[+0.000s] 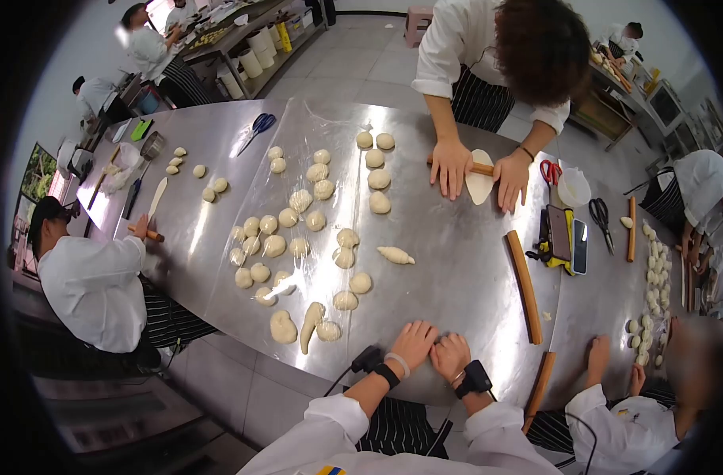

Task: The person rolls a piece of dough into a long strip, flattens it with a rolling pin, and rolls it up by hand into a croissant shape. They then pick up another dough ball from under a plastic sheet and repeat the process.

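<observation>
My left hand [414, 345] rests at the near edge of the steel table, its fingers curled in, with no object showing in it. Beside it, touching at the fingers, is my right hand [451, 355], loosely closed too and holding nothing I can see. Beyond my hands lies a shaped dough roll with tapered ends [395, 255]. To the left, several dough balls [274, 246] sit under clear plastic film, along with a long twisted dough piece [311, 326]. A wooden rolling pin [523, 286] lies to the right.
Across the table a person rolls a flat dough piece [479, 190] with a rolling pin. Phones [579, 247], black scissors [601, 224], red-handled scissors [550, 171] and a white bowl [574, 188] lie at right. Blue scissors [258, 131] are at the far left. Co-workers stand at both sides.
</observation>
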`<state>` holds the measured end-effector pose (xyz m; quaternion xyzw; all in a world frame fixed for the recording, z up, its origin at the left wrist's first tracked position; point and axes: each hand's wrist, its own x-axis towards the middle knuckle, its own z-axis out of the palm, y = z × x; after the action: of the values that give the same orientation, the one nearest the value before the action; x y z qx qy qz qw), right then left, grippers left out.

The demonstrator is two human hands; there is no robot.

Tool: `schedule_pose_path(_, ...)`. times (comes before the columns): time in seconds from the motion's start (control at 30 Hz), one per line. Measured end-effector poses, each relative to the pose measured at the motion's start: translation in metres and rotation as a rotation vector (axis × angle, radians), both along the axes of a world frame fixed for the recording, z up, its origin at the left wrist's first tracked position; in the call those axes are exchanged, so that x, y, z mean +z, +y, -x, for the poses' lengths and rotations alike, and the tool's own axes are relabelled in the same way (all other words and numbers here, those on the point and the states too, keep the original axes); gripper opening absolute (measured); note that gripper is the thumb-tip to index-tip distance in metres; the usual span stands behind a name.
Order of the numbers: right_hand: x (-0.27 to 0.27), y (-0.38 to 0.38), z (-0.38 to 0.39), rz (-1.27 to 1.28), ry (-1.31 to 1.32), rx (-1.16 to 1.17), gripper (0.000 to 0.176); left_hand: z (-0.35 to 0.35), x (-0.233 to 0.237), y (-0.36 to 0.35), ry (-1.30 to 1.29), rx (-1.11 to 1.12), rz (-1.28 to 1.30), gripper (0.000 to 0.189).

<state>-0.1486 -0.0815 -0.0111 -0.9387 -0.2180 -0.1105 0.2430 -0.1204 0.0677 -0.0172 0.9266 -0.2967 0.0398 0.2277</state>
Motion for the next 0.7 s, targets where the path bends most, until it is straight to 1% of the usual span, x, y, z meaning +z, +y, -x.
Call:
schedule_pose_path(0.03, 0.001, -0.005, -0.012, 0.011, -0.01, 0.121, 0.018, -0.011, 0.001, 0.001, -0.124, -0.023, 0.062, 0.016)
schedule_pose_path(0.07, 0.003, -0.011, -0.022, -0.015, -0.015, 0.177, 0.013, -0.022, 0.004, 0.003, -0.125, -0.036, 0.061, 0.016)
schedule_pose_path(0.17, 0.011, -0.032, -0.044, 0.029, 0.053, 0.141, 0.013, -0.037, 0.012, 0.013, -0.087, -0.035, 0.031, 0.013)
schedule_pose_path(0.2, 0.015, -0.041, -0.039, 0.034, 0.05, 0.128, 0.013, -0.035, 0.014, 0.019, -0.062, 0.012, 0.03, 0.014)
schedule_pose_path(0.23, 0.021, -0.051, -0.032, 0.025, 0.038, 0.073, 0.012, -0.031, 0.014, 0.024, -0.035, 0.06, 0.028, 0.014)
schedule_pose_path(0.27, 0.025, -0.057, -0.026, 0.016, 0.026, 0.02, 0.012, -0.023, 0.012, 0.028, -0.035, 0.048, 0.035, 0.014)
schedule_pose_path(0.3, 0.022, -0.059, -0.014, 0.022, 0.025, 0.008, 0.012, -0.009, 0.006, 0.032, -0.045, 0.115, 0.017, 0.013)
schedule_pose_path(0.33, 0.016, -0.059, 0.005, -0.012, 0.026, -0.088, 0.011, 0.006, 0.0, 0.036, -0.056, 0.183, 0.001, 0.012)
schedule_pose_path(0.37, 0.011, -0.06, 0.025, -0.046, 0.025, -0.182, 0.011, 0.023, -0.002, 0.04, -0.033, 0.175, -0.019, 0.014)
schedule_pose_path(0.43, 0.006, -0.042, 0.057, -0.05, 0.041, -0.21, 0.01, 0.052, 0.002, 0.037, -0.024, 0.153, -0.027, 0.016)
schedule_pose_path(0.47, 0.015, -0.029, 0.063, -0.023, 0.028, -0.198, 0.01, 0.063, 0.01, 0.033, -0.037, 0.159, -0.032, 0.017)
schedule_pose_path(0.53, 0.02, -0.011, 0.054, 0.01, -0.004, -0.221, 0.013, 0.052, 0.017, 0.02, -0.068, 0.133, -0.025, 0.018)
schedule_pose_path(0.6, 0.008, -0.006, 0.035, 0.045, -0.01, -0.073, 0.021, 0.034, 0.02, 0.005, -0.021, 0.183, -0.092, 0.021)
schedule_pose_path(0.63, 0.003, -0.006, 0.023, 0.047, -0.019, -0.096, 0.021, 0.023, 0.012, 0.0, -0.031, 0.16, -0.089, 0.021)
schedule_pose_path(0.7, -0.006, -0.012, -0.005, 0.051, -0.139, 0.058, 0.027, -0.006, -0.014, -0.014, -0.019, 0.087, -0.066, 0.018)
